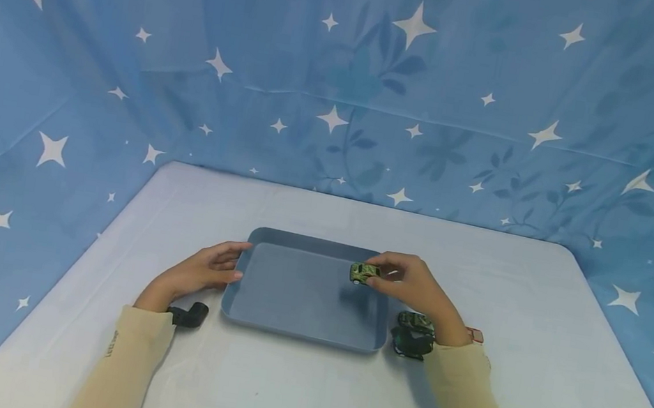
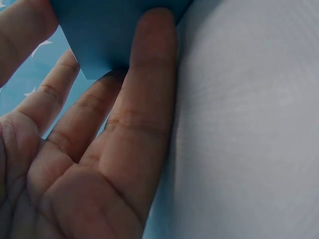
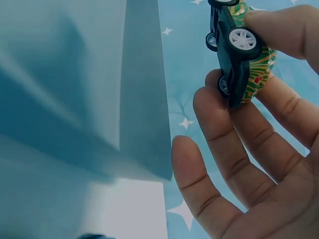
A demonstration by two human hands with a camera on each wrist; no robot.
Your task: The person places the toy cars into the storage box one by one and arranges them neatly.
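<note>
Two sleeved arms reach forward over the pale table (image 1: 298, 397). Nearest, a second camouflage toy (image 1: 414, 335) sits on the table just beside the tray's right edge, under the right wrist. Beyond it, the left hand (image 1: 204, 272) lies with straight fingers against the left rim of the blue tray (image 1: 300, 299), steadying it. Farther on, the right hand (image 1: 413, 286) pinches a small green toy car (image 1: 364, 273), held above the tray's far right corner. It looks like a placing step; lowering the car and letting go comes next, I'd judge.

white table (image 1: 530, 375), star-print blue backdrop (image 1: 345, 80).
</note>
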